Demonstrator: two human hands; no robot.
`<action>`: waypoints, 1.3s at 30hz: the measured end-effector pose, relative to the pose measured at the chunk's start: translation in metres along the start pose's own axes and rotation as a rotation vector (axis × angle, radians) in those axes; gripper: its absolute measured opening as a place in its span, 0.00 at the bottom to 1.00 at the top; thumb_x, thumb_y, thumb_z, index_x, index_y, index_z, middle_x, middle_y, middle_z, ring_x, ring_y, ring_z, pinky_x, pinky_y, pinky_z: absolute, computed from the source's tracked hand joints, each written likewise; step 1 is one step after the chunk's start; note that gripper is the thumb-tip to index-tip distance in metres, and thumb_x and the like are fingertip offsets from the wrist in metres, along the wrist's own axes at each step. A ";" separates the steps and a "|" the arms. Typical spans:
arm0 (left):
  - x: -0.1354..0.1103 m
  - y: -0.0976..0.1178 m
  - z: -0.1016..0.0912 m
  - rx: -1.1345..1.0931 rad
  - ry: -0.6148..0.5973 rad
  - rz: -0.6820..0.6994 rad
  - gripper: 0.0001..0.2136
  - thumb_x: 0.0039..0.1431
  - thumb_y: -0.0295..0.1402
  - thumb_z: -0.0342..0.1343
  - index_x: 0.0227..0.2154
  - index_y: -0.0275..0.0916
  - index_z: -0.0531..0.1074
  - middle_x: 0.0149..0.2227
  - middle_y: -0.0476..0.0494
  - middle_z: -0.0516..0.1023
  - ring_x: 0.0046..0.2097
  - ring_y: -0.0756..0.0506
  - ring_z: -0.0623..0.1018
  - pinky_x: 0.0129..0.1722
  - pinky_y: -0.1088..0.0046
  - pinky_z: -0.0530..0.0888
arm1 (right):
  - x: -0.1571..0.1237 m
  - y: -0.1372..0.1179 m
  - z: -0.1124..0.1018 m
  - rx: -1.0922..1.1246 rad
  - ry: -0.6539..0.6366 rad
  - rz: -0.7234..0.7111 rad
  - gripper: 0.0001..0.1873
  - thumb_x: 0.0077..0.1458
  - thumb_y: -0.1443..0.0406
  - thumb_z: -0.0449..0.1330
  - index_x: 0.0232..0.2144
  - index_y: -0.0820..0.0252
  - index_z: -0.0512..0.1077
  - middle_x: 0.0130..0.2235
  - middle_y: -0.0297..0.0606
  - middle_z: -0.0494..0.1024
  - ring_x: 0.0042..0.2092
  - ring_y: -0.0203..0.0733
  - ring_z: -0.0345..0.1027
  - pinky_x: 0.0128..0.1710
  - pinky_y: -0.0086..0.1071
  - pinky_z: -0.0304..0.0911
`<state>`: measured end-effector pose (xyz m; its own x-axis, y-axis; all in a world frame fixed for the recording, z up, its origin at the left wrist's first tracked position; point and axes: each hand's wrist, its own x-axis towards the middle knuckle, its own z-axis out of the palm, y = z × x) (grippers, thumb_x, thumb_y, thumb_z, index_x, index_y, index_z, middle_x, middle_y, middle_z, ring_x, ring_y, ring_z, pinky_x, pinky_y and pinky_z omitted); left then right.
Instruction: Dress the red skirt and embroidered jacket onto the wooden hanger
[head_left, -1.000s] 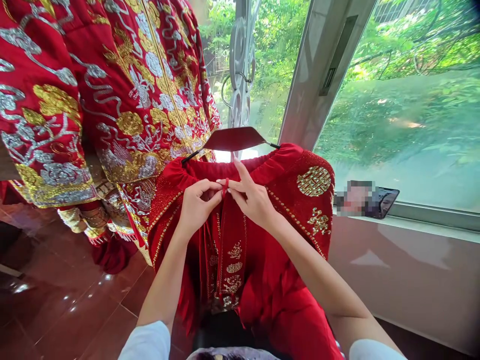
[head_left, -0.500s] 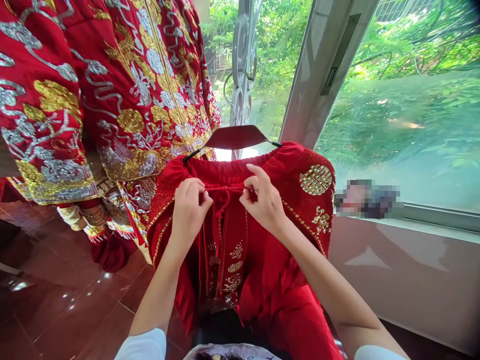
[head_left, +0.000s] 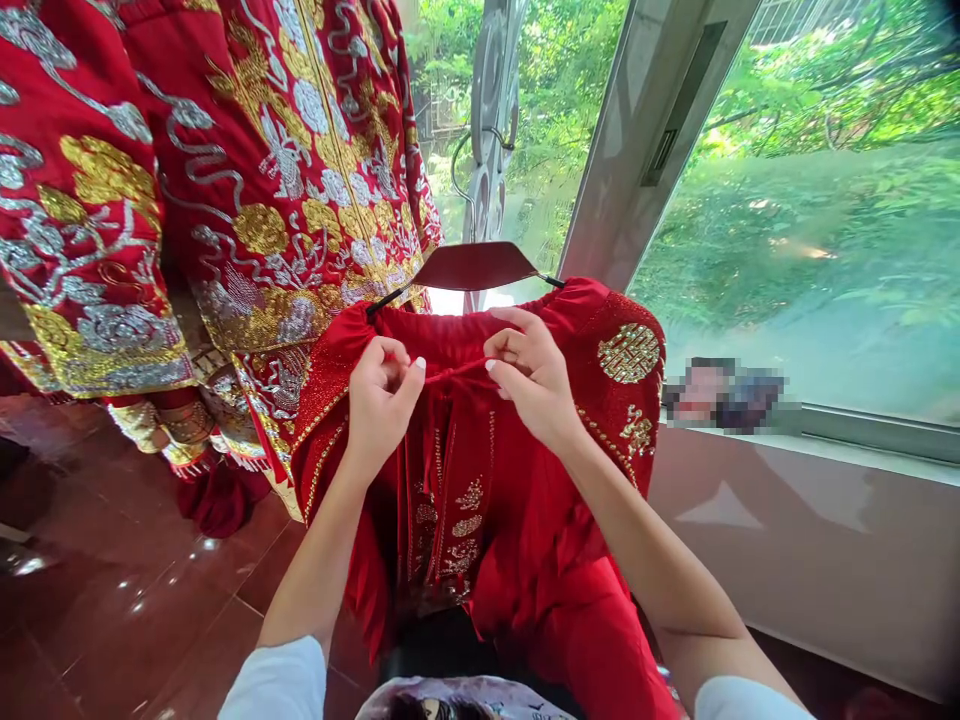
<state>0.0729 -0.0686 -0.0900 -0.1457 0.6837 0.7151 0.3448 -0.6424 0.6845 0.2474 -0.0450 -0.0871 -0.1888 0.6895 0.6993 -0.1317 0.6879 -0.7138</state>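
Note:
A red skirt (head_left: pixel 540 510) with gold embroidery and beaded trim hangs from a dark hanger (head_left: pixel 474 265), its gathered waistband facing me. At the front of the waist, a thin red drawstring (head_left: pixel 454 376) is stretched between my two hands. My left hand (head_left: pixel 380 395) pinches it on the left between thumb and fingers. On the right, my right hand (head_left: pixel 529 375) pinches the other side, thumb against the bent index finger. A small knot or crossing shows midway along the cord, and cord ends dangle below it.
Red jackets (head_left: pixel 285 190) with gold and silver embroidery hang close on the left. The hanger's hook is caught on a grey metal scrollwork post (head_left: pixel 489 170). Behind are a window frame (head_left: pixel 637 130) and a sill with blurred items. Dark red tiles (head_left: pixel 127 600) cover the floor.
My thumbs have turned up and outward, and the cord between my hands now looks straighter. The small loop at the middle no longer shows. The view has shifted slightly.

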 end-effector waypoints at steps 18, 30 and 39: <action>0.073 0.010 -0.094 0.603 -0.328 0.216 0.23 0.59 0.44 0.53 0.55 0.39 0.69 0.54 0.39 0.73 0.54 0.38 0.72 0.56 0.59 0.67 | 0.027 -0.023 -0.101 -1.074 0.214 -0.354 0.20 0.53 0.60 0.60 0.48 0.56 0.72 0.51 0.47 0.73 0.54 0.55 0.63 0.52 0.49 0.58; 0.068 -0.029 -0.038 0.531 0.387 0.259 0.21 0.66 0.44 0.43 0.41 0.36 0.77 0.37 0.39 0.81 0.39 0.43 0.79 0.44 0.67 0.71 | 0.037 -0.022 -0.136 -0.540 -0.063 0.278 0.31 0.46 0.40 0.58 0.15 0.58 0.56 0.16 0.26 0.50 0.20 0.27 0.40 0.19 0.29 0.35; 0.066 -0.016 -0.032 0.644 0.255 0.275 0.18 0.63 0.43 0.48 0.45 0.37 0.75 0.47 0.38 0.79 0.49 0.41 0.77 0.51 0.65 0.70 | 0.046 -0.014 -0.151 -0.324 -0.223 0.429 0.34 0.40 0.35 0.58 0.13 0.60 0.61 0.14 0.29 0.60 0.18 0.27 0.47 0.18 0.27 0.44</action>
<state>0.0279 -0.0243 -0.0487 -0.1590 0.3759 0.9129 0.8637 -0.3950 0.3130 0.3872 0.0113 -0.0397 -0.3645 0.8816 0.2999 0.2999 0.4160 -0.8585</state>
